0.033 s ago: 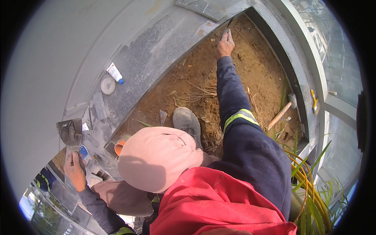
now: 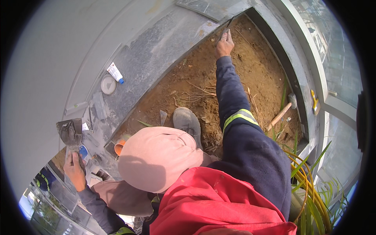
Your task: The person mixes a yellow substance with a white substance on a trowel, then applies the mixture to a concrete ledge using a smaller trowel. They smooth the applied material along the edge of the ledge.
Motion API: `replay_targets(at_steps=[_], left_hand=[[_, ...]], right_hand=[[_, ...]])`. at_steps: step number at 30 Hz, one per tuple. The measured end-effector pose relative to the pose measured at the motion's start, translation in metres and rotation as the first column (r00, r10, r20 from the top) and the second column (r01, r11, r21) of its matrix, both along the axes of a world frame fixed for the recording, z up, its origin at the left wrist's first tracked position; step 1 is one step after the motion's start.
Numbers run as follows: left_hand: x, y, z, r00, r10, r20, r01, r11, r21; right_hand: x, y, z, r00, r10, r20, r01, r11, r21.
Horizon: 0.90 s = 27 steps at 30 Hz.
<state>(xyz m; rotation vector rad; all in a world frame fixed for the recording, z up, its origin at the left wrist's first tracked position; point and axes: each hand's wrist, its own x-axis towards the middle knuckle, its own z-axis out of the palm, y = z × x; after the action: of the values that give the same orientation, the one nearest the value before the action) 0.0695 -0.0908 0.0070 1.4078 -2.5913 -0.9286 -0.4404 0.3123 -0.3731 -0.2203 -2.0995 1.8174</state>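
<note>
My left hand [image 2: 75, 171], at the lower left, is closed round the handle of a wide putty knife [image 2: 69, 132]. Dark grey paste covers its blade. My right arm stretches far forward over the soil bed. At its end, my right hand [image 2: 225, 44] grips a thin dark tool [image 2: 230, 22], pointing to the far corner where the stone edging [image 2: 256, 19] meets the grey slab. Most of that tool is hidden by my fingers, so its exact kind is unclear.
Brown soil [image 2: 196, 78] with dry stalks lies round my shoe [image 2: 187, 123]. A mallet [image 2: 280, 116] rests by the right edging, near a yellow-handled brush [image 2: 314, 102]. A white tube [image 2: 115, 73] and a round lid [image 2: 108, 84] sit on the slab. Yellow hose [image 2: 309, 184] and leaves stand lower right.
My right hand has shifted very slightly at the far corner. Otherwise nothing visibly differs.
</note>
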Motion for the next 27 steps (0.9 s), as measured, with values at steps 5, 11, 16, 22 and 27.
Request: replay_targets(at_steps=[5,11,16,22,27], left_hand=[[0.005,0.005,0.011,1.0,0.021,0.021,-0.02,0.999,-0.047],[-0.003,0.002,0.003,1.0,-0.026,0.016,0.027,0.998,-0.064],[-0.003,0.005,0.002,1.0,-0.024,-0.006,0.023,0.996,-0.088],[0.005,0.0,0.001,1.0,0.02,-0.007,-0.021,0.998,-0.063],[0.007,-0.001,0.003,0.999,0.039,0.026,-0.037,0.996,-0.083]], right_hand=[[0.014,-0.035,0.008,0.998,0.0,0.062,-0.003,0.998,0.058],[0.028,-0.054,0.001,0.996,0.025,0.082,-0.023,0.999,-0.022],[0.064,-0.032,-0.001,0.961,0.169,0.221,-0.171,0.985,-0.009],[0.028,0.006,-0.008,0.984,0.152,0.09,-0.135,0.977,-0.167],[0.006,-0.001,-0.004,0.974,0.2,0.111,-0.19,0.977,-0.093]])
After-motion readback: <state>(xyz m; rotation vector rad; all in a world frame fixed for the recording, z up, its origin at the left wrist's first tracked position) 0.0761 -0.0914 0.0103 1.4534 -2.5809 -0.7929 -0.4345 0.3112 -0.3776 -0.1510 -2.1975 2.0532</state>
